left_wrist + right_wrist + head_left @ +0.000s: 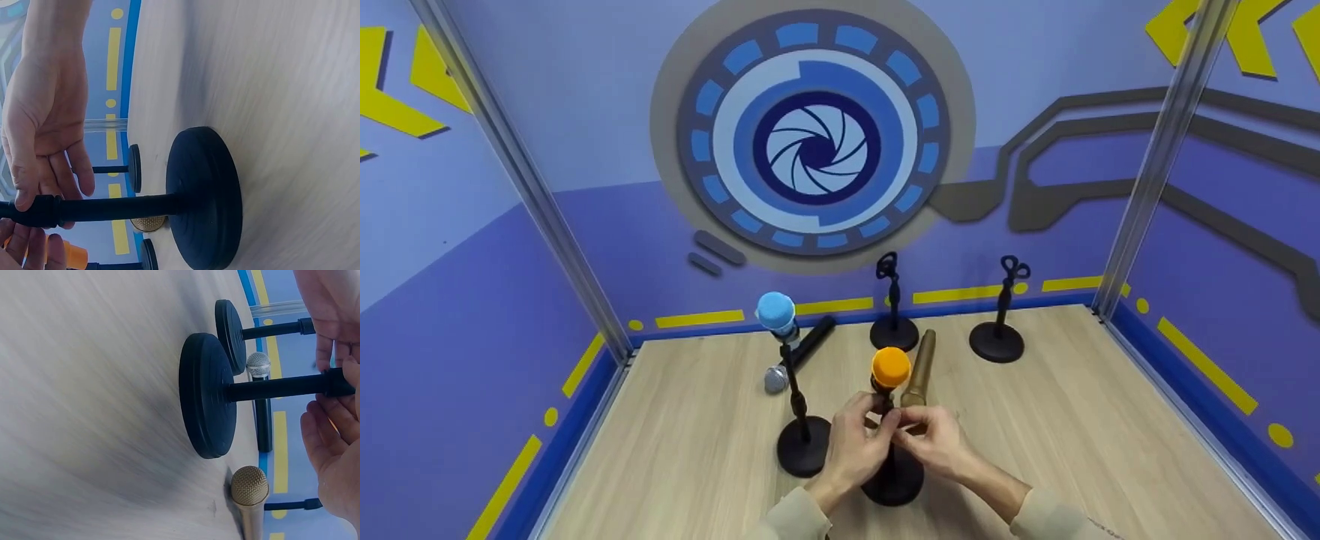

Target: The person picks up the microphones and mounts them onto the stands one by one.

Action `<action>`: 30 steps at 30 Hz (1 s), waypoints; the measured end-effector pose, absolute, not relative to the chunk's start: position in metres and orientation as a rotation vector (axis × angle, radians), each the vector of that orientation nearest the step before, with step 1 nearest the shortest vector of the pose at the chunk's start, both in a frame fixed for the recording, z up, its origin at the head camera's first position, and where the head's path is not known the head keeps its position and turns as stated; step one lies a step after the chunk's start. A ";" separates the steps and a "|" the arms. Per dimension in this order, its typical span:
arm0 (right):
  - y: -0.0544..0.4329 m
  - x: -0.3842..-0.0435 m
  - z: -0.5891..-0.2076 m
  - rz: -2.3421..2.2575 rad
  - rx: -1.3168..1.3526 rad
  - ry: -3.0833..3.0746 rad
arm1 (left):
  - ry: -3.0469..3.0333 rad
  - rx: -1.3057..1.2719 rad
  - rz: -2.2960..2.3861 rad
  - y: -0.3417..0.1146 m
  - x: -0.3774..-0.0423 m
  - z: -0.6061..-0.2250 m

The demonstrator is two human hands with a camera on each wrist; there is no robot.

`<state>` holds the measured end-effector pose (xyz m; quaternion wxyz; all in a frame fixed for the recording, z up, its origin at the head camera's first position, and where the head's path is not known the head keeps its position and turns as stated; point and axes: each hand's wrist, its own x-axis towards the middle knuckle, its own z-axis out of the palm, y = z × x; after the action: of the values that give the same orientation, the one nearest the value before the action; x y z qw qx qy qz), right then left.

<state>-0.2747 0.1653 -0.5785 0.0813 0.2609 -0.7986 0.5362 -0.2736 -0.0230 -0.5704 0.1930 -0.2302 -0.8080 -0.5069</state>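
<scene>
Both hands meet at a black microphone stand (894, 480) near the front of the table. An orange-topped microphone (891, 367) sits upright at the top of this stand. My left hand (859, 442) pinches the stand's collar from the left, fingers curled about it. From the other side, my right hand (937, 442) grips the same collar, its thumb (23, 185) lying on it in the left wrist view. The round base (205, 396) stands flat on the wood. Part of the upper pole is hidden behind the fingers.
Left of the hands stands another stand (802, 450) bearing a blue-topped microphone (776, 311). A black microphone with silver head (776, 379) lies behind it. A gold microphone (922, 364) lies beyond my right hand. Two bare stands, one central (894, 330) and one right (997, 341), are at the back wall.
</scene>
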 end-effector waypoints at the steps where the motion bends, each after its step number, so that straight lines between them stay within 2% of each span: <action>1: 0.165 -0.275 -0.578 1.598 0.780 -2.388 | -2.258 -0.650 -1.410 -0.023 -0.274 -0.570; 10: 0.165 -0.276 -0.579 1.593 0.773 -2.386 | -2.120 -0.714 -1.323 -0.020 -0.279 -0.564; 30: 0.164 -0.277 -0.579 1.572 0.795 -2.393 | -2.123 -0.781 -1.550 -0.019 -0.276 -0.538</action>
<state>-0.2769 0.1645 -0.5789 0.0848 0.2665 -0.8025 0.5271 -0.2761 -0.0190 -0.5378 0.1984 -0.2790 -0.7588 -0.5540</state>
